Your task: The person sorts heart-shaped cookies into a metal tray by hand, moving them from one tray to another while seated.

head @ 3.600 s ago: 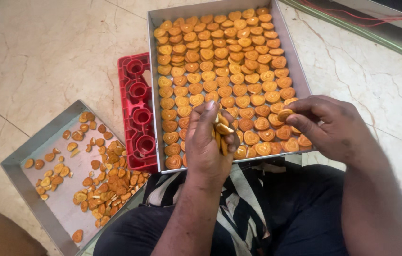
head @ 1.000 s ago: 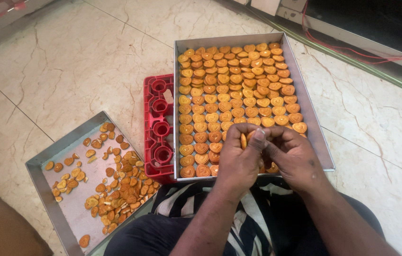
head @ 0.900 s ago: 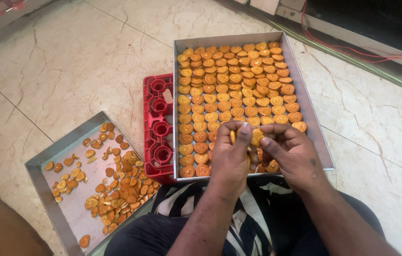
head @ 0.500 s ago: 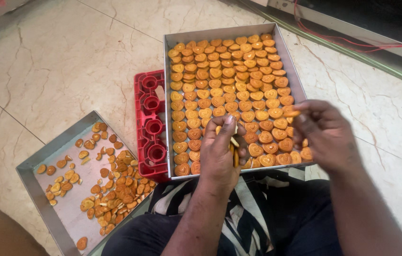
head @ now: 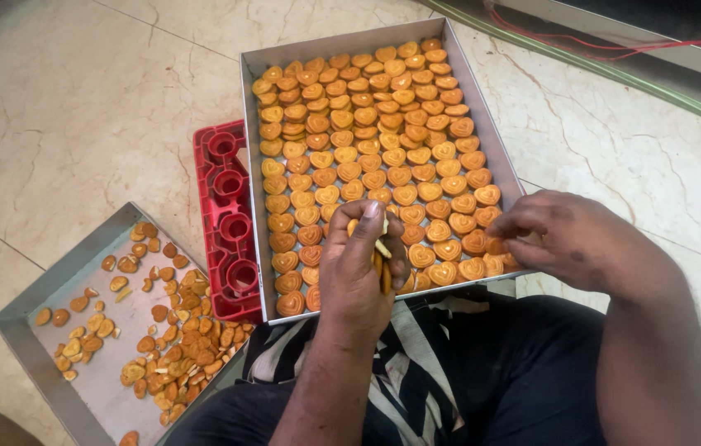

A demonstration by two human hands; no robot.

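A metal tray (head: 249,140) holds rows of heart-shaped orange-brown biscuits (head: 367,124). My left hand (head: 358,272) hovers over the tray's near edge, closed around a small stack of biscuits (head: 381,263) held on edge. My right hand (head: 569,239) rests at the tray's near right corner, its fingertips touching the biscuits (head: 482,248) there. Whether it grips one I cannot tell.
A red plastic mould (head: 225,219) with round cups lies against the tray's left side. A second metal tray (head: 28,330) at lower left holds several scattered and broken biscuits. Everything sits on a marble floor (head: 78,99). My lap in dark trousers and a striped cloth (head: 416,363) is below.
The hands were together over the near edge of the tray, then parted. The right hand moved out to the near right corner; the left kept its stack.
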